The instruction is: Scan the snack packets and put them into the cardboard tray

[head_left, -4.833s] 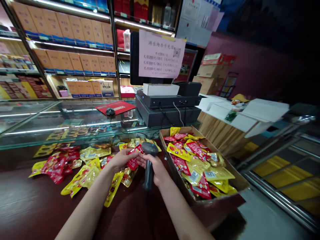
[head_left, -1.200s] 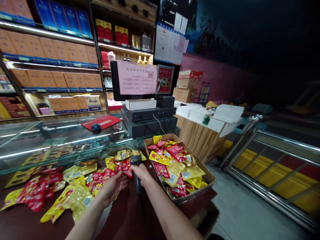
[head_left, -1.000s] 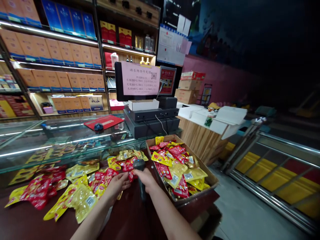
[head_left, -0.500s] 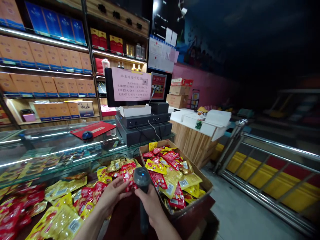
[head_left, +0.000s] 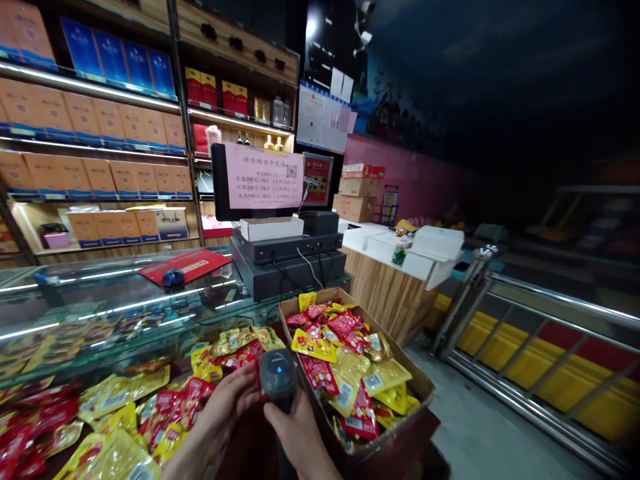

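Note:
My right hand (head_left: 297, 430) is wrapped around the handle of a dark handheld barcode scanner (head_left: 278, 377), which stands upright with a small blue light on its head. Just left of it, my left hand (head_left: 231, 395) pinches a red snack packet (head_left: 257, 357), mostly hidden behind the scanner head and my fingers. An open cardboard box (head_left: 423, 393) full of red, yellow and gold snack packets (head_left: 350, 370) sits right of the scanner. Loose packets (head_left: 173, 403) lie spread to the left of my left hand and beyond it.
A glass display counter (head_left: 100, 303) runs along the left, with a red mat (head_left: 200, 262) and a mouse (head_left: 173, 278) on top. Ahead stands a monitor (head_left: 219, 180) behind black equipment (head_left: 280, 277). A metal railing (head_left: 565, 303) stands at the right.
The scanner and my right hand have shifted slightly left and down, toward the packet in my left hand. The packet is now more hidden. The view has tilted up a little.

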`<state>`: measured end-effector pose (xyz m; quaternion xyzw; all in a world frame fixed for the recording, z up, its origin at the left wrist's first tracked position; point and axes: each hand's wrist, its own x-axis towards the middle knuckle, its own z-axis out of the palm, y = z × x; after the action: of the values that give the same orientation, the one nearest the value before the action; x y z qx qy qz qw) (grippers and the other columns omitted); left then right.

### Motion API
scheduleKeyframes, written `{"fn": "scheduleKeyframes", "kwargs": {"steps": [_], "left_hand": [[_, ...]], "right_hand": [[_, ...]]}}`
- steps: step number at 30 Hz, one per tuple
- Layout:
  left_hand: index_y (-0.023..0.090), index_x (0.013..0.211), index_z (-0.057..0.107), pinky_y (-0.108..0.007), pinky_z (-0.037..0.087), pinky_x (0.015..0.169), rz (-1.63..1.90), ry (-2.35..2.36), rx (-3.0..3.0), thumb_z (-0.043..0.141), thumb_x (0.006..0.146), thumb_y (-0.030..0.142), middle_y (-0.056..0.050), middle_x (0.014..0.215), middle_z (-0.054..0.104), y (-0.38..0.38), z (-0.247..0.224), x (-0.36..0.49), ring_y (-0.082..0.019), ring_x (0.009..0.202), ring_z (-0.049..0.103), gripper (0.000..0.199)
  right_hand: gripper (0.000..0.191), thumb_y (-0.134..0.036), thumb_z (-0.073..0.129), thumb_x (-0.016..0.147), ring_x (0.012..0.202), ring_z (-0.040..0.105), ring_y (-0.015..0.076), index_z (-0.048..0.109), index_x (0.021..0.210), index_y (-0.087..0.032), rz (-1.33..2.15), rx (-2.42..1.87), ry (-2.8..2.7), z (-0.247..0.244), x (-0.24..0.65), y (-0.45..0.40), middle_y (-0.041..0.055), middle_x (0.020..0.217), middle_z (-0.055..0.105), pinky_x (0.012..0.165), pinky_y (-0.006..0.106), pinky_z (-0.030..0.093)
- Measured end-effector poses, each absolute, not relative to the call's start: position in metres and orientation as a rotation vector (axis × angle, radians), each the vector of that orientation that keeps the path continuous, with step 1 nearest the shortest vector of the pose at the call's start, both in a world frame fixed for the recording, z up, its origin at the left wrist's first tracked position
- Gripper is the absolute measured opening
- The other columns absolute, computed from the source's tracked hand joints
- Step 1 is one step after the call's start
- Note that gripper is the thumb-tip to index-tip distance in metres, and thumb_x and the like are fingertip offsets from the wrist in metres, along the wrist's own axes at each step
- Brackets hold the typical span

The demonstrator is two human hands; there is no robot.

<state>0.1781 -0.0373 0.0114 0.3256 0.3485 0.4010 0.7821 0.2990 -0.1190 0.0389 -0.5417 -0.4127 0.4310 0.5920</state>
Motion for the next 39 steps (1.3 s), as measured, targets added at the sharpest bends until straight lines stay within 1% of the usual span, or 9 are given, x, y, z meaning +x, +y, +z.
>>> {"fn": "scheduleKeyframes", "kwargs": {"steps": [3, 7, 9, 11, 13, 17, 25, 32, 39], "left_hand": [[0.007, 0.097, 0.063, -0.030, 0.056, 0.075, 0.791, 0.662, 0.639, 0.062, 0.081, 0.023, -0.016, 0.093, 0.071, -0.034, 0.019, 0.176, -0.024, 0.086, 0.069, 0.023], [0.009, 0.083, 0.061, -0.025, 0.058, 0.066, 0.828, 0.759, 0.645, 0.063, 0.079, 0.011, -0.011, 0.078, 0.071, -0.019, 0.013, 0.176, -0.016, 0.067, 0.069, 0.004], [0.011, 0.081, 0.061, -0.029, 0.058, 0.067, 0.800, 0.780, 0.660, 0.062, 0.080, 0.010, -0.009, 0.075, 0.071, -0.010, 0.009, 0.176, -0.015, 0.064, 0.068, 0.003], [0.011, 0.084, 0.062, -0.033, 0.059, 0.069, 0.759, 0.801, 0.690, 0.062, 0.081, 0.013, -0.009, 0.078, 0.071, -0.002, 0.008, 0.177, -0.016, 0.067, 0.068, 0.004], [0.012, 0.086, 0.063, -0.033, 0.059, 0.070, 0.731, 0.834, 0.712, 0.063, 0.081, 0.017, -0.009, 0.081, 0.072, 0.002, 0.009, 0.178, -0.016, 0.070, 0.068, 0.007], [0.013, 0.082, 0.064, -0.027, 0.058, 0.068, 0.697, 0.843, 0.743, 0.064, 0.080, 0.019, -0.008, 0.079, 0.071, 0.003, 0.009, 0.176, -0.015, 0.068, 0.068, 0.007], [0.014, 0.083, 0.068, -0.027, 0.055, 0.074, 0.693, 0.818, 0.817, 0.071, 0.074, 0.021, -0.008, 0.084, 0.072, 0.005, 0.004, 0.171, -0.015, 0.074, 0.068, 0.012], [0.013, 0.083, 0.068, -0.020, 0.053, 0.062, 0.671, 0.826, 0.842, 0.075, 0.069, 0.026, -0.008, 0.087, 0.072, 0.003, 0.006, 0.171, -0.012, 0.068, 0.066, 0.020], [0.011, 0.080, 0.068, -0.026, 0.053, 0.070, 0.711, 0.788, 0.842, 0.080, 0.063, 0.027, -0.009, 0.080, 0.072, -0.004, 0.018, 0.173, -0.020, 0.078, 0.067, 0.026]], "right_hand": [[0.029, -0.016, 0.061, 0.064, 0.092, 0.062, 0.0241, 0.067, 0.093, -0.015, 1.012, -1.250, -1.010, 0.047, 0.301, -0.124, 0.0055, 0.088, 0.070, 0.086, 0.035, 0.045], [0.029, -0.019, 0.064, 0.064, 0.091, 0.063, 0.0228, 0.064, 0.093, -0.016, 1.084, -1.209, -0.903, 0.056, 0.305, -0.133, 0.0068, 0.096, 0.068, 0.080, 0.034, 0.049], [0.029, -0.022, 0.064, 0.062, 0.070, 0.065, 0.0193, 0.061, 0.089, -0.015, 1.235, -1.187, -0.829, 0.057, 0.306, -0.139, 0.0069, 0.090, 0.067, 0.061, 0.031, 0.052], [0.025, -0.024, 0.062, 0.061, 0.046, 0.056, 0.0125, 0.057, 0.084, -0.015, 1.377, -1.208, -0.783, 0.055, 0.306, -0.145, 0.0030, 0.075, 0.064, 0.042, 0.025, 0.044], [0.017, -0.023, 0.060, 0.061, 0.035, 0.045, 0.0082, 0.055, 0.076, -0.015, 1.437, -1.287, -0.778, 0.053, 0.305, -0.149, -0.0026, 0.055, 0.057, 0.035, 0.021, 0.037], [0.010, -0.025, 0.057, 0.063, 0.031, 0.037, 0.0063, 0.052, 0.066, -0.016, 1.494, -1.386, -0.815, 0.046, 0.299, -0.152, -0.0073, 0.036, 0.043, 0.033, 0.018, 0.034], [0.012, -0.025, 0.056, 0.065, 0.030, 0.037, 0.0055, 0.050, 0.059, -0.016, 1.500, -1.382, -0.881, 0.038, 0.288, -0.147, -0.0074, 0.036, 0.043, 0.033, 0.017, 0.033], [0.010, -0.024, 0.056, 0.065, 0.030, 0.036, 0.0060, 0.050, 0.062, -0.017, 1.500, -1.409, -0.843, 0.036, 0.286, -0.145, -0.0080, 0.036, 0.043, 0.034, 0.018, 0.033], [0.008, -0.024, 0.055, 0.064, 0.032, 0.037, 0.0082, 0.051, 0.066, -0.018, 1.501, -1.407, -0.821, 0.040, 0.286, -0.147, -0.0073, 0.039, 0.045, 0.035, 0.021, 0.033]]}}
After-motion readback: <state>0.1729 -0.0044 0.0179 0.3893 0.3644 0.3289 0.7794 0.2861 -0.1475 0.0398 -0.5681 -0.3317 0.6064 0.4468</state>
